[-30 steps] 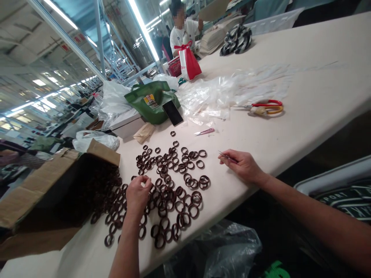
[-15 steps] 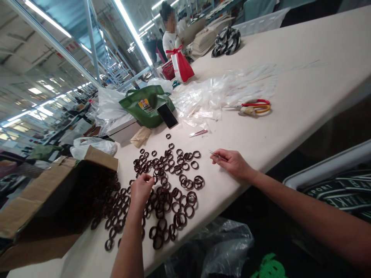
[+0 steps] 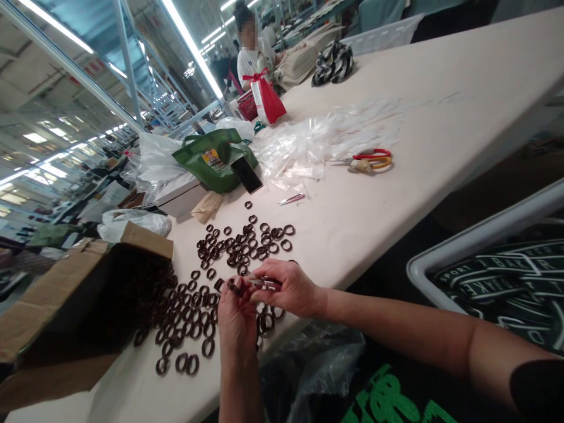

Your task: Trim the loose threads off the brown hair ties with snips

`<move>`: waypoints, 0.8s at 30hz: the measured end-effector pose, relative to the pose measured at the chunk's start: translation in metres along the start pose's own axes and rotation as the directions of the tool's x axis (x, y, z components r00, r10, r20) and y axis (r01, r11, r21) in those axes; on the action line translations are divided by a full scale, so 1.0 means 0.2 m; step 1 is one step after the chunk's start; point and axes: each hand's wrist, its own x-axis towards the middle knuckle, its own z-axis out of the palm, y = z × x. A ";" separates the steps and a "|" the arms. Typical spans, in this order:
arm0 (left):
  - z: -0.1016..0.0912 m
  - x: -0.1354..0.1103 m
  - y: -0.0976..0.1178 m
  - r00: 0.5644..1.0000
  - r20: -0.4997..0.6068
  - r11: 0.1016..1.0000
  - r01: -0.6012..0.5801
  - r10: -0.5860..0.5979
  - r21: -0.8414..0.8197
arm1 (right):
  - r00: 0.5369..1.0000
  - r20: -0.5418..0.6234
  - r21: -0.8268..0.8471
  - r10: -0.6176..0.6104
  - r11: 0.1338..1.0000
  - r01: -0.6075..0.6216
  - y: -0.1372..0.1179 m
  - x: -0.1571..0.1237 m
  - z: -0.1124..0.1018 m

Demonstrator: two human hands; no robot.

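My left hand [image 3: 238,320] pinches a dark brown ring-shaped band [image 3: 235,286] between thumb and fingers, just above the table. My right hand [image 3: 286,288] is closed around a small pointed metal tool [image 3: 264,282]; I cannot tell whether it is tweezers or thread snips. The tool's silver tip meets the band at my left fingertips, and the two hands almost touch. Loose brown bands [image 3: 194,311] of the same kind lie scattered around and beyond my hands. Some are hidden beneath my wrists.
A cardboard box [image 3: 57,294] holding more bands lies open at left. Beyond are a green bag [image 3: 211,161], a phone [image 3: 247,175], a similar pointed tool [image 3: 291,200], clear plastic bags [image 3: 299,147] and red-and-yellow-handled scissors [image 3: 370,160]. A person [image 3: 249,59] is at the far end.
My right hand has moved left with the pointed tool to meet my left hand. My left hand has come right and nearer, lifting a band from the pile. The view has shifted slightly.
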 end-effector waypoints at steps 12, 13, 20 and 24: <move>0.02 -0.14 -0.13 0.983 -0.068 0.969 -0.152 0.168 0.192 | 0.942 0.178 0.317 0.283 0.890 -0.327 -0.04 -0.03 -0.01; 0.01 -0.15 -0.12 0.973 -0.068 0.944 -0.195 0.221 0.267 | 0.902 0.234 0.379 0.362 0.821 -0.428 -0.05 -0.03 -0.02; -0.09 -0.18 -0.08 0.903 0.168 0.685 -0.411 0.395 0.602 | 0.714 0.444 0.519 0.542 0.494 -0.698 -0.05 -0.03 -0.07; -0.10 -0.21 -0.05 0.900 0.244 0.623 -0.427 0.361 0.655 | 0.660 0.506 0.544 0.555 0.387 -0.744 -0.04 -0.05 -0.09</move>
